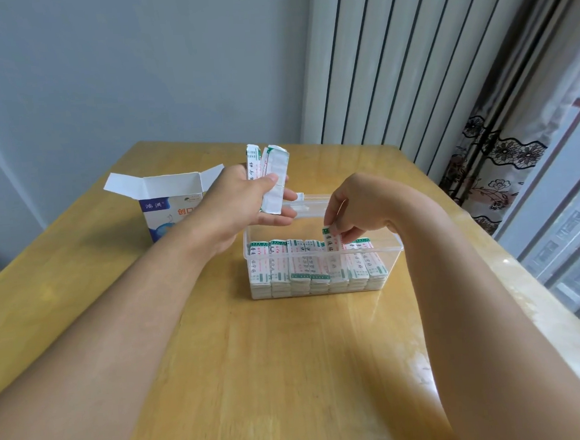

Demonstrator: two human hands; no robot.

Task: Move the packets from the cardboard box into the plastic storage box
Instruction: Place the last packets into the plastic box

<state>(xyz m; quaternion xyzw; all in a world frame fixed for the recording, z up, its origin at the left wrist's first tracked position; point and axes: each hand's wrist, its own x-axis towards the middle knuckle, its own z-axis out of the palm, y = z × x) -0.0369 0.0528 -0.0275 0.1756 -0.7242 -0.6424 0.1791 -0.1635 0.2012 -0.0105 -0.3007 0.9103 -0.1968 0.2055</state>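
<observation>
Fingertips (342, 231) of the right hand (360, 208) pinch one thin white packet with green print (331, 239), and they hold it upright over the middle of the clear plastic storage box (391, 247). Its lower end dips in among the rows of white and green packets (298, 267) that stand side by side inside the box. These rows fill the box from its left wall to its right wall. The left hand (246, 202) is up a little higher, just over the back left corner of the plastic box. Its thumb and fingers curl round a small bunch of white packets (272, 176), which stick up past the thumb and fan apart at the top. Just behind that hand stands the open white and blue cardboard box (164, 204) with red letters on its front. Its top flaps are folded out, and the left hand hides part of its right side. I cannot see if any packets are inside it. Both boxes sit on the light wooden table (275, 375), near each other, the cardboard one to the left and farther back. Both bare arms reach in over the table. Behind the table is a pale blue wall (134, 76), and on the right hang a striped white curtain (407, 57) and a flowery lace curtain (494, 171) beside a window.
</observation>
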